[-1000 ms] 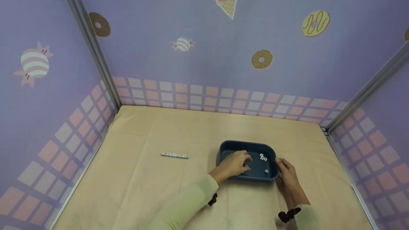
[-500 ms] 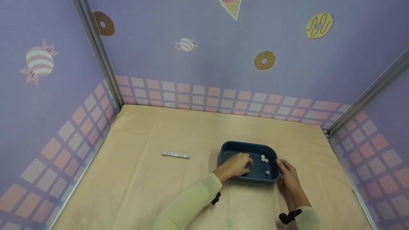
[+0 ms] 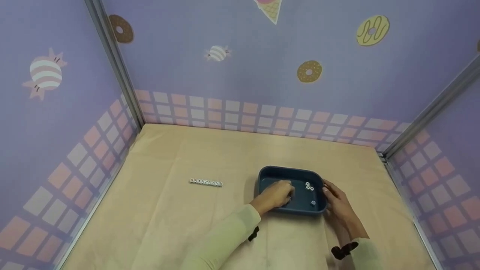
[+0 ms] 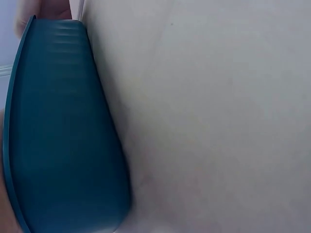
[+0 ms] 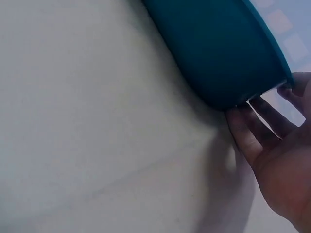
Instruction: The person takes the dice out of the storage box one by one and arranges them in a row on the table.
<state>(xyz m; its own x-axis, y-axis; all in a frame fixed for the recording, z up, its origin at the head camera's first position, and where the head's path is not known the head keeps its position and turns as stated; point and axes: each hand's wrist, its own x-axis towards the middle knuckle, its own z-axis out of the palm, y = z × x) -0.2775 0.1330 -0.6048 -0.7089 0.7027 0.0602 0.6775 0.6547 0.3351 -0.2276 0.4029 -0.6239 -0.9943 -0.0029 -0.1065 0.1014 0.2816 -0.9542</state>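
My left hand (image 3: 276, 194) reaches over the near left rim into a dark blue tray (image 3: 305, 212), fingers curled. The die at its fingertips is covered by them now. At the tray's right end my right hand (image 3: 338, 200) holds the rim and outer wall. In the right wrist view the fingers (image 5: 248, 133) touch the wall's lower corner, with a digit up at the rim. Inside the tray, a small cluster of white dice (image 3: 309, 186) lies at the right, and a single die (image 3: 313, 203) nearer the front. The left wrist view shows mostly the tray's outer wall (image 4: 63, 131).
A straight row of several white dice (image 3: 206, 182) lies left of the tray on the beige cloth-covered table (image 3: 180, 225). Purple printed walls (image 3: 243, 67) stand at the back and both sides, with metal posts (image 3: 116, 67) at the corners.
My left fingers have closed over the die that showed between them. My right hand has shifted slightly along the rim, fingers further up. The tray and the row of dice stay put.
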